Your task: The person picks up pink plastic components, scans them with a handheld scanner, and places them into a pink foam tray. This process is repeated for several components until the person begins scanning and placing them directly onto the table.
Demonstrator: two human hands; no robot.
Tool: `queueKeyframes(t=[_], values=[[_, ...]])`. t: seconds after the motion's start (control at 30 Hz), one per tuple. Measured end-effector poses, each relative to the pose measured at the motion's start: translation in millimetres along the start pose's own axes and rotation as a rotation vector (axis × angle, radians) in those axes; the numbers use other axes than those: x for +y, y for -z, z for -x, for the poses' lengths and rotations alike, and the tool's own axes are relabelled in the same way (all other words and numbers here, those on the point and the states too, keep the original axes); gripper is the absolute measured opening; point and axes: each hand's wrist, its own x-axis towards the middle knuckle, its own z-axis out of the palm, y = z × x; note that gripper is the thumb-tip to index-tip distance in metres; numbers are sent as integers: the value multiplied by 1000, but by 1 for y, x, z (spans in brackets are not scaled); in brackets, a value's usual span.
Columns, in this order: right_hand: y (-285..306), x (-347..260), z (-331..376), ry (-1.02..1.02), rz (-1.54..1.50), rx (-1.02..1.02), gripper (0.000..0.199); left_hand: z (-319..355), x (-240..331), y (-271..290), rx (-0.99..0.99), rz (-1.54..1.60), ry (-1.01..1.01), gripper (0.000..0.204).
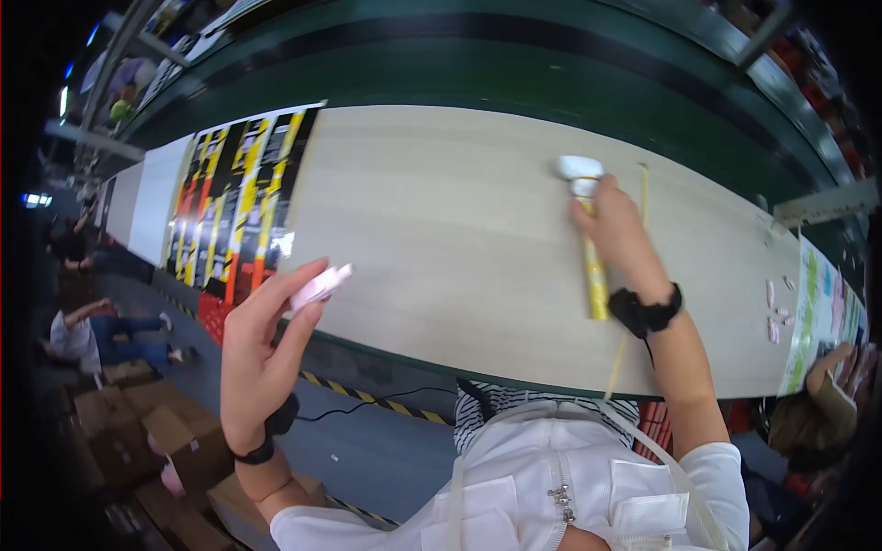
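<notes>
My left hand point(268, 342), raised over the near edge of the worktable, pinches a small pale pink piece point(322, 286) between thumb and fingertips. Its exact kind is hard to make out. My right hand point(618, 228) is closed on the upper part of a slim yellow tube point(597, 289) with a white head point(581, 168). The tube rests on or just above the table, its head toward the far side; some of it is hidden behind my fingers.
The pale worktable point(441, 230) has striped yellow, black and red sheets point(241, 197) on its left. Several small pink pieces point(773, 321) lie at the right, near a co-worker's hand point(827, 363). A thin yellowish strip point(645, 188) runs past my right hand. Cardboard boxes point(184, 441) stand on the floor.
</notes>
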Motion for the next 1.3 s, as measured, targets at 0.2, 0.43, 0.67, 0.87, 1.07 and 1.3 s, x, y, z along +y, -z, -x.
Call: queueKeyframes(t=[0.2,0.43,0.67,0.87,1.07,1.3], values=[[79,13,69,-217,-1404,-404,45,-16,-14,-10,32,-75,-244,26],[77,16,160,-399,-1479,15,59,-76,-37,-100,-198,28,-430,18],[78,45,184,-305,-1014,319,40,-113,11,-252,-366,73,-649,19],[92,29,165,-365,-655,6,37,-123,-3,-303,-229,88,-615,12],[89,46,149,-366,-465,-30,38,-133,8,-322,-364,134,-465,13],[78,36,143,-323,-392,-95,37,-132,3,-322,-369,125,-480,16]])
